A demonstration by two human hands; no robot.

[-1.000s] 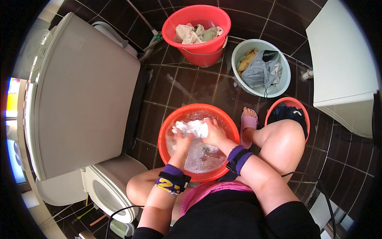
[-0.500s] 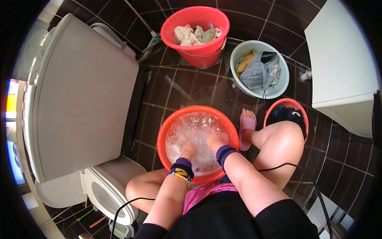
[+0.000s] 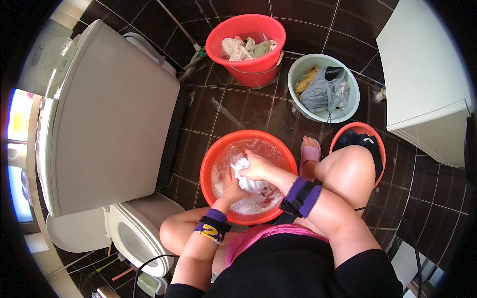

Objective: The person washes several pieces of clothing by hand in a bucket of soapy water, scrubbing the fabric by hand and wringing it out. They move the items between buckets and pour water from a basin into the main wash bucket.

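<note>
While you are crouching on the dark tiled floor (image 3: 238,107) beside the washing machine (image 3: 107,119), you are leaning over the orange basin (image 3: 208,164) of soapy water. Your right hand (image 3: 256,168) is gripping the white cloth (image 3: 251,183) above the suds; your left hand (image 3: 232,188) is clutching it from beneath.

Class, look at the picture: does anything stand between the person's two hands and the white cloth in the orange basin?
Nothing visible does. The right hand and left hand already grip the white cloth over the soapy water in the orange basin.
</note>
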